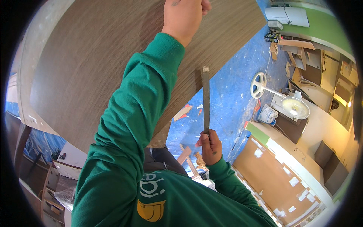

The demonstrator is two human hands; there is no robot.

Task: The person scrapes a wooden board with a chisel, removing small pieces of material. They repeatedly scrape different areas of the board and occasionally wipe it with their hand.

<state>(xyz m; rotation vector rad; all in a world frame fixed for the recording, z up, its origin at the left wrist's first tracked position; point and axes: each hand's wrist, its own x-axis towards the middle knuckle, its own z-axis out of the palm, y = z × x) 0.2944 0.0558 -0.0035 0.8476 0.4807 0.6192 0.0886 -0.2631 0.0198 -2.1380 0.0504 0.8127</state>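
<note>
A large board with brown wood-grain facing [75, 68] fills the upper left. My left hand [184, 17] is over its far part, against or just above the surface. The picture's upper edge cuts off most of its fingers, so their pose is hidden. My right hand [212, 146] is closed round the lower end of a long, narrow, dark flat bar [206, 100], which looks like a flat file. This bar points away from me, nearly upright in the picture. Its pale tip overlaps the board's right edge, but whether they touch I cannot tell.
Blue sheeting [227, 87] covers the floor, with scraps [182, 112] on it. A white pedestal fan [295, 107] is at the right, near cabinet parts [314, 64]. A brown panel with white patches [268, 174] lies lower right. Open cabinet boxes [56, 181] are lower left.
</note>
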